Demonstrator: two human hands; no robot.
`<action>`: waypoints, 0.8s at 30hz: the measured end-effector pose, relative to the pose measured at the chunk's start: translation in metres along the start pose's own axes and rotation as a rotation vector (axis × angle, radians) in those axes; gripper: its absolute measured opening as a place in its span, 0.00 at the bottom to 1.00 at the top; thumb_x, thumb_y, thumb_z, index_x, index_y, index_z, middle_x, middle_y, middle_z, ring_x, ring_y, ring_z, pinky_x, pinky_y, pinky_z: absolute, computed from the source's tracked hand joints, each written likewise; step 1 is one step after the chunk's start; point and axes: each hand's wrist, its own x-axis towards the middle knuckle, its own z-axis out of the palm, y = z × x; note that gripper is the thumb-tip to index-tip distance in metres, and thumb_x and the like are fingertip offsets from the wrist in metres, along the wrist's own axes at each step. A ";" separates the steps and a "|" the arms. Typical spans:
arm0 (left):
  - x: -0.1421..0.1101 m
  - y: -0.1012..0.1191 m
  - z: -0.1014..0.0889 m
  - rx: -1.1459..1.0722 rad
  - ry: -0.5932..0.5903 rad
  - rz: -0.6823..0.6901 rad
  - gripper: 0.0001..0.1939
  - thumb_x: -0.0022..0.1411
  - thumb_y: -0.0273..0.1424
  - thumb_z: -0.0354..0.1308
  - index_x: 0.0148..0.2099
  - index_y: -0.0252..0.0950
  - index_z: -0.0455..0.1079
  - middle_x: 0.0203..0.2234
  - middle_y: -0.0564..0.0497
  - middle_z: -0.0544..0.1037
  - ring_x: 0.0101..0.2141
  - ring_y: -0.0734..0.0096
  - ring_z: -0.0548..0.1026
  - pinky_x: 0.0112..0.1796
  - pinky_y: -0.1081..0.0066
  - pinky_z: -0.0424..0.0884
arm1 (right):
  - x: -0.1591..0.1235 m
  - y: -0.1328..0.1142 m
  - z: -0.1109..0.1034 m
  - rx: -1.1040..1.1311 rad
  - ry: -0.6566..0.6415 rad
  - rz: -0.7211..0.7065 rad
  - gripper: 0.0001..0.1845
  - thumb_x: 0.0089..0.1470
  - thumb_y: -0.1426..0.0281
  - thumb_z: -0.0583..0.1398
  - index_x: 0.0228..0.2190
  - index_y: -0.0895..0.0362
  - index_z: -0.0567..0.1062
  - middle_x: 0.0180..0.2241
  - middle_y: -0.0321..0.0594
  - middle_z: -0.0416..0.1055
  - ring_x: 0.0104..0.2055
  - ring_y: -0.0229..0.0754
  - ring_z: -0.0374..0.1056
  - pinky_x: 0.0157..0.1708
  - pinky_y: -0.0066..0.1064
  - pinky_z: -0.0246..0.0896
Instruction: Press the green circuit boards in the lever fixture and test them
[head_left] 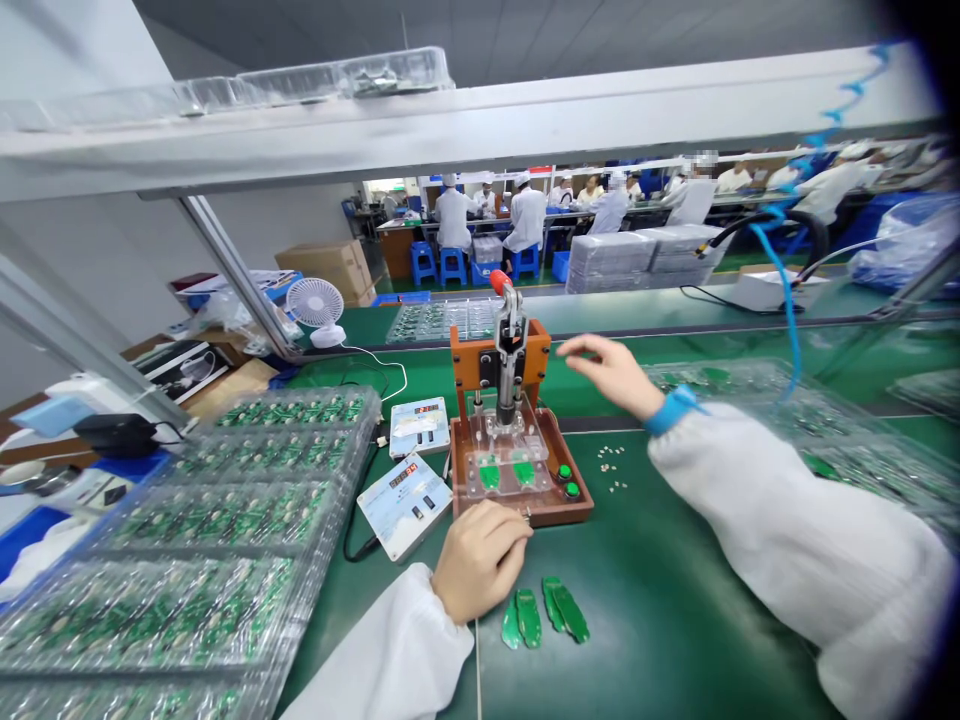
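A toggle-clamp test fixture (pixel 508 390) with a red-tipped lever (pixel 501 283) stands in front of me, its lever raised. Two green circuit boards (pixel 523 472) lie side by side in its clear plate. At the fixture's front edge is my left hand (pixel 484 558), fingers curled together; whatever they hold, if anything, is hidden. My right hand (pixel 611 372), with a blue wrist strap (pixel 671 410), hovers right of the clamp, fingers stretched out and nothing in them. Several loose green boards (pixel 529 617) lie on the mat below the fixture.
Two display boxes (pixel 405 505) sit left of the fixture. Stacked clear trays of boards (pixel 247 540) fill the left side; more trays (pixel 832 440) lie right. Tiny pale parts (pixel 611 460) are scattered beside the fixture. A white fan (pixel 316 308) stands behind. Co-workers sit far back.
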 end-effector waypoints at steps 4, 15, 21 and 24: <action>0.001 -0.001 -0.002 0.014 -0.014 0.013 0.08 0.68 0.21 0.54 0.44 0.37 0.73 0.36 0.48 0.81 0.37 0.66 0.77 0.39 0.65 0.74 | 0.070 -0.035 0.000 0.105 0.098 -0.029 0.22 0.63 0.54 0.59 0.47 0.58 0.77 0.50 0.48 0.78 0.56 0.51 0.71 0.63 0.50 0.59; 0.000 -0.001 -0.003 0.023 -0.058 0.018 0.08 0.69 0.22 0.54 0.45 0.37 0.72 0.37 0.47 0.81 0.36 0.65 0.77 0.38 0.64 0.73 | 0.046 -0.170 0.015 0.352 0.184 -0.369 0.19 0.73 0.60 0.53 0.52 0.54 0.78 0.41 0.34 0.78 0.42 0.39 0.75 0.48 0.36 0.74; 0.000 -0.002 -0.002 0.026 -0.063 0.029 0.07 0.69 0.22 0.53 0.45 0.36 0.71 0.37 0.48 0.81 0.36 0.65 0.77 0.37 0.65 0.71 | -0.048 -0.170 0.030 0.102 0.274 -0.558 0.22 0.71 0.74 0.55 0.61 0.46 0.72 0.50 0.35 0.79 0.53 0.45 0.73 0.57 0.42 0.70; 0.001 -0.001 -0.003 0.025 -0.069 0.025 0.07 0.69 0.22 0.53 0.45 0.36 0.71 0.37 0.48 0.81 0.36 0.65 0.76 0.37 0.65 0.71 | -0.063 -0.155 0.043 0.077 0.314 -0.563 0.24 0.69 0.77 0.56 0.61 0.43 0.72 0.53 0.35 0.78 0.56 0.46 0.72 0.58 0.43 0.69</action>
